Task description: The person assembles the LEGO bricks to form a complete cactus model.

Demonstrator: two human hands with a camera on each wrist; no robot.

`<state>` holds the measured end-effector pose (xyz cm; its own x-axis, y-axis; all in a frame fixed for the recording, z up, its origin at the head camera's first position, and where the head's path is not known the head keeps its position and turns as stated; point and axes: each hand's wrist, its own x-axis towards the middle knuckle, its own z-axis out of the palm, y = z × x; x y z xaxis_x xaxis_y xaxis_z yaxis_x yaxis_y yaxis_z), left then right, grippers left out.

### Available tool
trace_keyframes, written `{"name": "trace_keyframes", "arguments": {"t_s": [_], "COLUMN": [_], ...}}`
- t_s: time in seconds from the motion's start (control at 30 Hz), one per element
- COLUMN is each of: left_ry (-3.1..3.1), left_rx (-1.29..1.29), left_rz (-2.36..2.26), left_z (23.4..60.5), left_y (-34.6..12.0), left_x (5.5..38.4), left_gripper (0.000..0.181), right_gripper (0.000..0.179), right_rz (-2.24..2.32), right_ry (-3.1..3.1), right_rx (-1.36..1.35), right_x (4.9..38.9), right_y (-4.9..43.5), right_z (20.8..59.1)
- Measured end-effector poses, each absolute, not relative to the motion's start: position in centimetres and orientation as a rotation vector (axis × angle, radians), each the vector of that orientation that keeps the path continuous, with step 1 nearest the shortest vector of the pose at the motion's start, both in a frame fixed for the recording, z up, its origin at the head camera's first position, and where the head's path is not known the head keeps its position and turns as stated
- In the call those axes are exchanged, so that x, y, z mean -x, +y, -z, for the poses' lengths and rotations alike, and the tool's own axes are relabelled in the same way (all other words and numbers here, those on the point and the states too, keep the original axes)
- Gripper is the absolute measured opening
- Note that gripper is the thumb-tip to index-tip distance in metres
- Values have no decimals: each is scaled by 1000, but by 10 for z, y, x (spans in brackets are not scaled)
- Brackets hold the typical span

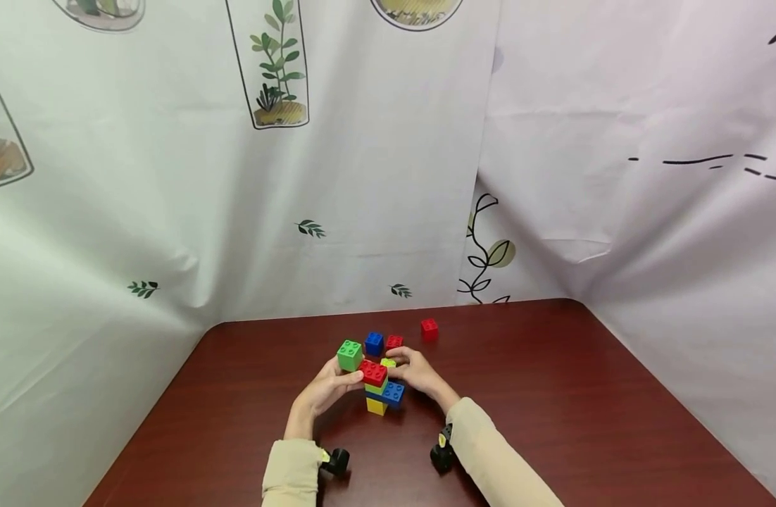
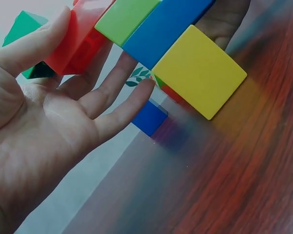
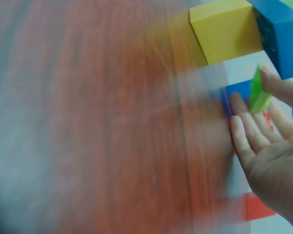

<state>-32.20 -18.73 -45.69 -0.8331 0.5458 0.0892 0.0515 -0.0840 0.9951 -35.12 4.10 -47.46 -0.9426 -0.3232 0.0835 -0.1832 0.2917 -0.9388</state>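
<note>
A stack of toy building bricks is held by my left hand, its thumb on the red brick. That red brick tops a thin lime-green brick, a longer blue brick and a yellow brick at the bottom. On the stack's left side is a bright green brick; how it joins the red one is hidden. My right hand pinches a small lime-green brick between thumb and fingers, just right of the stack. Whether the yellow brick touches the table cannot be told.
Behind the hands, a blue brick and a red brick stand on the brown table. Another red brick lies farther right, near the back edge. A white printed curtain hangs behind the table.
</note>
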Motion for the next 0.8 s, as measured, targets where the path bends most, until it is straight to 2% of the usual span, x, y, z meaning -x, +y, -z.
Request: {"name": "trace_keyframes", "arguments": {"t_s": [0.23, 0.6, 0.8], "left_ry": [1882, 1969, 2000], "left_rx": [-669, -687, -596], "left_rz": [-1966, -1958, -1958], "left_z": [454, 454, 451], "left_y": [-184, -183, -177], "left_x": [320, 322, 320], "left_gripper": [48, 59, 62], "right_gripper": [40, 36, 33], "right_rz": [1968, 1955, 2013], "right_ry": [2381, 2444, 2380], "right_rx": [368, 360, 356], "right_x": [342, 337, 332], "right_y": [55, 64, 69], "right_z": [468, 457, 453]}}
